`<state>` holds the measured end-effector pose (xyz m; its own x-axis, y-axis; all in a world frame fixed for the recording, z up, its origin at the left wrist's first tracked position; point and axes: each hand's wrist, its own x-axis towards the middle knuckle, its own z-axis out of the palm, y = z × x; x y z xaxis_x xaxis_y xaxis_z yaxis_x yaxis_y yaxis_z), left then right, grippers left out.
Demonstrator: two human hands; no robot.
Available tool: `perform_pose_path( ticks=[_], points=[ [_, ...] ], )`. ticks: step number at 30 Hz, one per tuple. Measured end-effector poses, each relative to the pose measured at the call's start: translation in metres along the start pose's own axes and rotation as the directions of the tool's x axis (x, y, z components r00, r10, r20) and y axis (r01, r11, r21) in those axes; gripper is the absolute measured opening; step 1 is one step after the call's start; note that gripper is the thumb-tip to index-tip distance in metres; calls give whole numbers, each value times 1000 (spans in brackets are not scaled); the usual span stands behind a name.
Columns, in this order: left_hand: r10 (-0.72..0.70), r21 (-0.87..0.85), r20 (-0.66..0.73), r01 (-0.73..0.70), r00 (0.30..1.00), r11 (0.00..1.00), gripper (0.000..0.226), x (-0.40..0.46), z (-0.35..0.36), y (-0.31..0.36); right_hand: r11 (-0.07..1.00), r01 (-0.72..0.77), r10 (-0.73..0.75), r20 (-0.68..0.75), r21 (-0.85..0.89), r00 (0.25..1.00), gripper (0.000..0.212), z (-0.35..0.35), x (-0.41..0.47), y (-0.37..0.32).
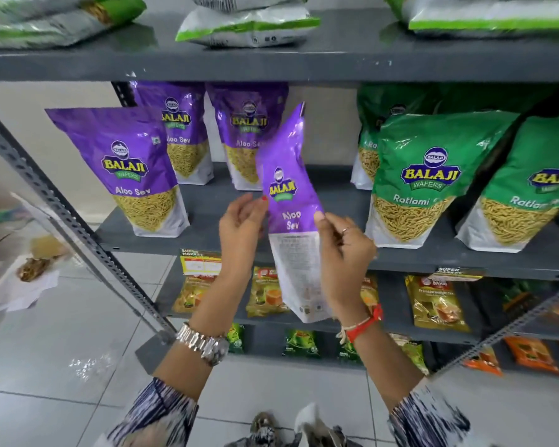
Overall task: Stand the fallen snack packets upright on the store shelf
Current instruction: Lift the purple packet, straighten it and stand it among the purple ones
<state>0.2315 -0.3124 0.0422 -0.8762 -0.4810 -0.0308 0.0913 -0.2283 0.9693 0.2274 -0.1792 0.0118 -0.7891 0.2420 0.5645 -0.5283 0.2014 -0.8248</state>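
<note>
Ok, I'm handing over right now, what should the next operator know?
Hands: right hand pinches the held Aloo Sev packet by its right edge; left hand at its left edge, grip unclear.
Packet: in the air, before the middle shelf.
Done: three purple packets stand upright there.
Left: stand this one in the gap; top-shelf packets lie flat.
</note>
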Motion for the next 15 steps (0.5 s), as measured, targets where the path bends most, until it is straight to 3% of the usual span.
perform_pose_path(
  ticks=[2, 4, 6, 9, 10, 12, 15],
  points=[
    [23, 14, 107, -25, 994, 1000, 47, -5, 14, 11, 989, 95, -94, 21, -109, 995, 13, 1, -10, 5],
    [25, 271, 154, -67, 988, 960, 63, -6, 30, 22, 973, 158, -152, 45, -169, 987, 12, 0, -16, 9],
    [59, 543, 191, -156, 980, 825, 61, -6, 45, 29, 942, 241, -236, 49, -231, 970, 14, -1, -17, 12],
    [192, 752, 266, -328, 945, 572, 40, -2, 58, 28, 880, 306, -297, 81, -364, 951, 23, -1, -23, 15],
    [242, 794, 290, -374, 926, 480, 33, 0, 59, 27, 864, 312, -301, 92, -394, 949, 25, -1, -26, 16],
    [289, 815, 335, -430, 897, 388, 24, 1, 60, 23, 857, 314, -299, 101, -408, 949, 28, -1, -32, 17],
    [321, 777, 378, -486, 868, 401, 22, -1, 56, 20, 913, 295, -276, 106, -281, 955, 26, -6, -34, 18]
  ],
)
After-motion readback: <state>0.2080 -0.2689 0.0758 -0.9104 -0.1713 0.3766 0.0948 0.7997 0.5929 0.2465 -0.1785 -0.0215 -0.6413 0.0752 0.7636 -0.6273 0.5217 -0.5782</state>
